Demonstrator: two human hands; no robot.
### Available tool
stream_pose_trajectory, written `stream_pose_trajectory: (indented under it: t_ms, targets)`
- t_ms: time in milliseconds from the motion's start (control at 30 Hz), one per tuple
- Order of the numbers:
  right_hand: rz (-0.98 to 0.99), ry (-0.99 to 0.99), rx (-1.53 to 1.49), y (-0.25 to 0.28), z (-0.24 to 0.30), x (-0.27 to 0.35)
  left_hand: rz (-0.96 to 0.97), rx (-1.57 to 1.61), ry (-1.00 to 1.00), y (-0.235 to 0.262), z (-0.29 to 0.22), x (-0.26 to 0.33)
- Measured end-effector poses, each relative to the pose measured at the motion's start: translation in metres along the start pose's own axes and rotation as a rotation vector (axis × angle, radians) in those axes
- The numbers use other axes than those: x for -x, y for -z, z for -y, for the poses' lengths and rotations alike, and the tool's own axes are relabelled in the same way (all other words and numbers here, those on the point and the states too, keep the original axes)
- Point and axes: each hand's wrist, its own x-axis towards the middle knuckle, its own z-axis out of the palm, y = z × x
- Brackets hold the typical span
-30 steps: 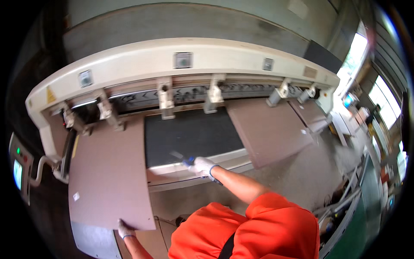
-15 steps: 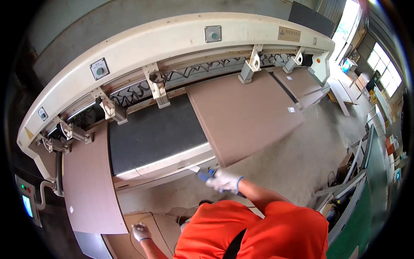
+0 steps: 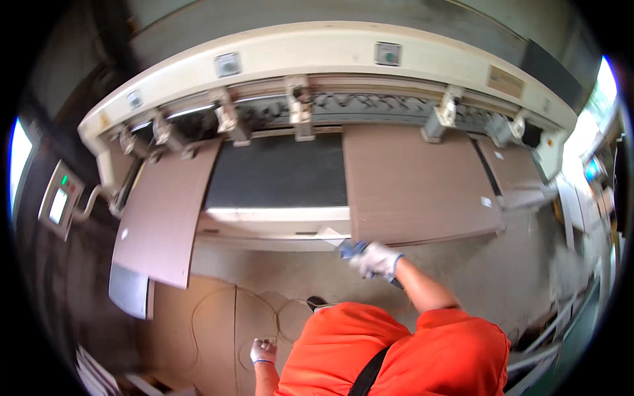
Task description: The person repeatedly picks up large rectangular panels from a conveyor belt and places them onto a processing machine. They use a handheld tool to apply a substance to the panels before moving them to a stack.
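Note:
My right hand (image 3: 375, 260), in a white glove, is wrapped round a blue hand tool (image 3: 352, 250) with a pale flat piece at its front end. Blur hides what kind of tool it is. The tip is just off the front edge of the machine bed, left of a large brown panel (image 3: 416, 185). Low on the left, my gloved left hand (image 3: 264, 351) hangs beside my body with its fingers curled in. Whether anything is inside them cannot be seen. A thin hose or cord (image 3: 193, 323) loops over the floor near it.
A long cream machine (image 3: 297, 49) with several clamps spans the view over a dark bed (image 3: 277, 171). Another brown panel (image 3: 165, 211) overhangs at left, a smaller one (image 3: 512, 165) lies at right. A control screen (image 3: 59, 206) stands far left; metal framing (image 3: 548, 336) is lower right.
My view has swung left, so the machine sits further right and the control screen shows fully. The blue tool stays in my right hand. My left hand now appears closer to my body.

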Motion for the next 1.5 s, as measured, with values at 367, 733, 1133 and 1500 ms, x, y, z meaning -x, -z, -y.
stream_pose_trajectory:
  t_ms: [367,733,1133,1500]
  targets:
    - [0.937,0.190,1.607,-0.221,-0.024,0.067,-0.306,0.545,-0.526,0.245,0.171,0.167]
    - [1.704,0.304,1.639,-0.316,-0.117,0.220,-0.666,-0.276,0.307,0.231,0.666,0.248]
    - [2.000,0.670,1.801,-0.277,-0.202,0.201,-0.853,0.385,0.300,0.077,0.706,0.272]
    - [1.923,0.394,1.787,-0.204,-0.284,0.101,-0.891,0.214,0.064,0.034,0.682,0.291]
